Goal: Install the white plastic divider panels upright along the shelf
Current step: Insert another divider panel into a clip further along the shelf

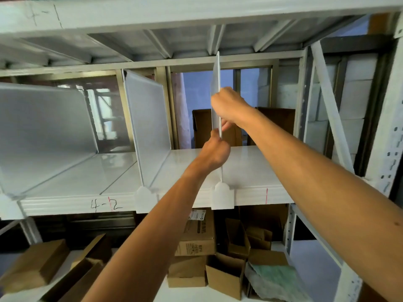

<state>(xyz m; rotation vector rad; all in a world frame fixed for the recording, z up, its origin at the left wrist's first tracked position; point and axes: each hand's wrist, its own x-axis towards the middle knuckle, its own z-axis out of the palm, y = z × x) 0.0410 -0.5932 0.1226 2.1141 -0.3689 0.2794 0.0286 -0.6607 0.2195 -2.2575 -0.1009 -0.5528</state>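
Observation:
A white plastic divider panel stands upright, edge-on to me, on the white shelf. Its front clip hangs over the shelf's front lip. My right hand grips the panel's front edge about halfway up. My left hand grips the same edge lower down, just above the shelf. Two more divider panels stand upright to the left: one in the middle with its clip on the lip, and a large one at far left.
The shelf lip bears the handwritten mark "4-2" and a red line. The upper shelf's underside is close above the panel. Cardboard boxes crowd the lower level. A steel upright stands at right.

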